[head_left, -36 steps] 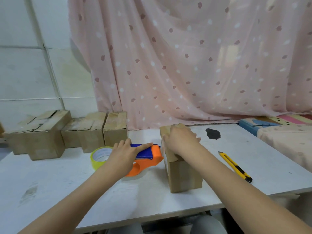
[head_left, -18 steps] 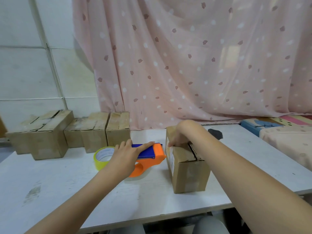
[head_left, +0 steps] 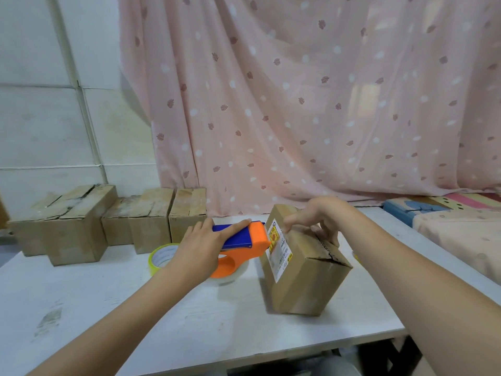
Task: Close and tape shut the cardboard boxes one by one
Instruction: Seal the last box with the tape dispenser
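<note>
Box (head_left: 303, 270) in hand now tipped: right hand (head_left: 318, 222) has its fingers (head_left: 329, 236) curled over the far top edge, thumb near the label (head_left: 278, 251), and the carton leans up onto one lower edge instead of sitting flat as it did a second ago. Half a second back the same hand was only reaching round the far end; a full second back it lay flat on top, pressing the flaps. Top flaps look closed but the seam, with its torn perforated strip, shows no tape that I can make out. Left hand (head_left: 202, 245) unchanged: fingers narrow, wrapped along the blue handle of the tape gun (head_left: 241, 240), index finger stretched forward, gun resting on the table (head_left: 108, 308) just beside the box's labelled side. Yellow roll (head_left: 160, 257) lies behind the left wrist. Four boxes (head_left: 108, 221) stand in a row at the back left, well apart from the work. Reading: the box is being turned or squared up to present a seam to the gun; taping of this one has not begun. Risk, as I judge it: flaps springing open while the box is tilted and held one-handed.
</note>
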The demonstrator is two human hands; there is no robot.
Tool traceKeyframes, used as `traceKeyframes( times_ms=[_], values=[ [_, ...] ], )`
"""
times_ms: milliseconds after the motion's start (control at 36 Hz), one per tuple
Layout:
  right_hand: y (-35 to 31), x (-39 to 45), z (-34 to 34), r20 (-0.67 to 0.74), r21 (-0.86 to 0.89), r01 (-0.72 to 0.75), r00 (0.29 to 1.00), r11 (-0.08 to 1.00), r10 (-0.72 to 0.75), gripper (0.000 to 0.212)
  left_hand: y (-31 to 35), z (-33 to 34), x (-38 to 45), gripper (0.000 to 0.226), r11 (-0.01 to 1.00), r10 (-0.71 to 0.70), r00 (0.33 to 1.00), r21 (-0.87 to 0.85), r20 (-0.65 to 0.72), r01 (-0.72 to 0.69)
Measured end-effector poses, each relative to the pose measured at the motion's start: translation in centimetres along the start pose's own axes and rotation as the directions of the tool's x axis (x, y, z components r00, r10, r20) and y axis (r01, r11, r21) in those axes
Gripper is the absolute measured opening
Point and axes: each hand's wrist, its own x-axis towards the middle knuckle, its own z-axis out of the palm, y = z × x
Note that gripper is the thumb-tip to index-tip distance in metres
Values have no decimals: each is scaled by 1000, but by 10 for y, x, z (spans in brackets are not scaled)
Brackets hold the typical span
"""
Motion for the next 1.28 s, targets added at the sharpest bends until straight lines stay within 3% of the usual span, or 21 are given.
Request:
traceKeyframes(
  times_ms=[194,306,417,500,722,972,1056,1111,1167,1222,1278],
  values=[
    [38,14,-5,29,297,-1,1000,955,-8,91,-12,10,-5,96,1000,6,996,-7,85,-5],
    [60,24,-5,26,418,29,999,908,-44,77,-21,18,-10,95,1000,1,993,-2,118,-1],
    [72,35,6,68,539,56,992,841,-109,86,-17,17,-10,94,999,4,991,33,131,-9],
    [78,41,17,64,638,59,989,768,-130,80,-16,20,-10,93,999,5,990,43,144,-11],
    [90,44,26,65,725,49,988,687,-139,61,-8,20,-6,93,999,12,992,40,127,-17],
    [104,50,39,-32,627,85,996,775,-83,55,3,24,1,93,999,24,992,40,123,-29],
    [96,45,45,-191,511,156,979,845,-66,54,4,24,1,94,998,23,994,49,109,-29],
    [85,33,52,-451,198,214,886,957,-105,51,5,24,0,93,998,27,994,55,105,-33],
    [71,17,63,-631,-94,280,725,955,-275,39,5,25,0,93,998,32,994,59,102,-38],
    [59,2,79,-618,-250,403,633,880,-466,31,5,26,1,94,997,35,994,59,102,-41],
    [51,-7,94,-514,-293,494,641,819,-570,32,5,27,3,93,997,39,995,58,93,-44]
  ],
)
